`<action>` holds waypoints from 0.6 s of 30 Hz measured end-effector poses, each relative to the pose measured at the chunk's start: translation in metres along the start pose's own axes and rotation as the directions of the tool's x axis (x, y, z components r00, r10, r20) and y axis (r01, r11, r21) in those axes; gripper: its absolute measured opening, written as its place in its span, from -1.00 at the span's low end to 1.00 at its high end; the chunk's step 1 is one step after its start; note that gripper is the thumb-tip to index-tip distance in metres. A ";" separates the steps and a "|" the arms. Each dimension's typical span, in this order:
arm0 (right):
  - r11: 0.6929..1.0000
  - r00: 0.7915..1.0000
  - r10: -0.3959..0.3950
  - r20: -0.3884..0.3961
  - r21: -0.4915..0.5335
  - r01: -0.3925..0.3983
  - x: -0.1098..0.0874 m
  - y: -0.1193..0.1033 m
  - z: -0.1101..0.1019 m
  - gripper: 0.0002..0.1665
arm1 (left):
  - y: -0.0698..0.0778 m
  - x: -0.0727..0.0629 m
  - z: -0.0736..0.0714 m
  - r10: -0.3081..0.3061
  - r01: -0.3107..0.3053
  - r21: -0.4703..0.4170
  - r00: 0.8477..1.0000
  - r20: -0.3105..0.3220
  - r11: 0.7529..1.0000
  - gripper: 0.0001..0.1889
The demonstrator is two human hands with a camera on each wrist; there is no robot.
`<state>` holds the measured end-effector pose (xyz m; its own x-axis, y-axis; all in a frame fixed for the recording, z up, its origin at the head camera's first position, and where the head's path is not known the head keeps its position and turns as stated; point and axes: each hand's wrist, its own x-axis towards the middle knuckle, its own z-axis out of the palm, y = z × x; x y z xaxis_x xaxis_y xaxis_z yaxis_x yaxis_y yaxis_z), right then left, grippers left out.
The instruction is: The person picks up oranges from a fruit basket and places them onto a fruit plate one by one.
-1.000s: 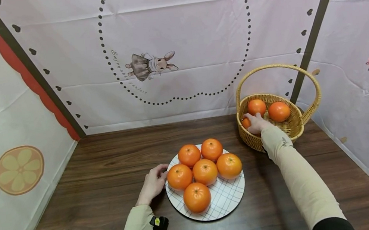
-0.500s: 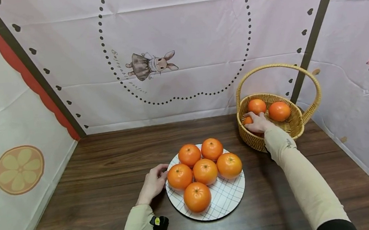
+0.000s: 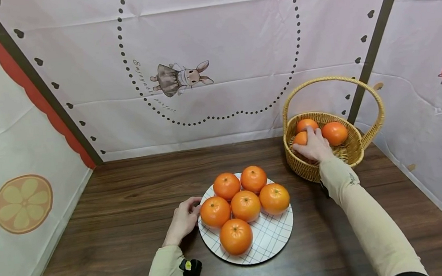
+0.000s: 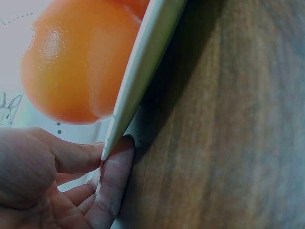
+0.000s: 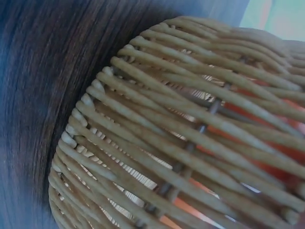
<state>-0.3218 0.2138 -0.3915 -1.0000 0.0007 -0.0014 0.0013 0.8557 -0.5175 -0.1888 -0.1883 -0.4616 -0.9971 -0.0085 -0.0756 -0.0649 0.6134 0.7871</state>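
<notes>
My left hand [image 3: 183, 219] pinches the rim of a round white plate [image 3: 273, 236] with a grid pattern, thumb on top and fingers beneath, as the left wrist view shows. Several oranges [image 3: 246, 206] sit grouped on that plate. Over at the right, my right hand [image 3: 315, 145] reaches into a wicker basket [image 3: 301, 168] and grips an orange [image 3: 300, 138] at its left side. Two others lie in there, one orange [image 3: 306, 124] behind the hand and a larger orange [image 3: 334, 133] to its right. Woven basket wall [image 5: 181, 124] fills the right wrist view, hiding the hand there.
The basket's tall arched handle [image 3: 330, 79] rises over its opening. Both stand on a dark wooden table [image 3: 136, 183]. A printed cloth [image 3: 213, 67] with a rabbit hangs along the back, and more cloth closes off both sides.
Inside the basket, my right hand has shifted slightly right and up, and the gripped orange has moved with it and shows more. My left hand and the plate stay where they were.
</notes>
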 end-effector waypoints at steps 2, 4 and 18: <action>1.000 0.999 -0.007 -0.034 0.015 0.007 -0.003 -0.003 -0.001 -0.03 | 0.000 0.000 0.000 -0.004 0.004 -0.008 1.000 0.001 1.000 -0.70; 0.999 0.998 -0.021 -0.060 0.029 0.023 -0.006 -0.006 -0.002 -0.03 | 0.001 -0.001 -0.001 -0.006 0.006 -0.018 1.000 0.002 1.000 -0.70; 0.988 0.980 -0.077 -0.181 0.115 0.099 -0.036 -0.021 -0.009 -0.05 | 0.002 0.000 0.001 -0.003 0.003 -0.030 1.000 0.004 1.000 -0.70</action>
<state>-0.2855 0.2007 -0.3729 -0.9807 0.0283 0.1936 -0.0978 0.7861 -0.6103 -0.1890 -0.1865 -0.4609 -0.9968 -0.0073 -0.0799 -0.0688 0.5896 0.8048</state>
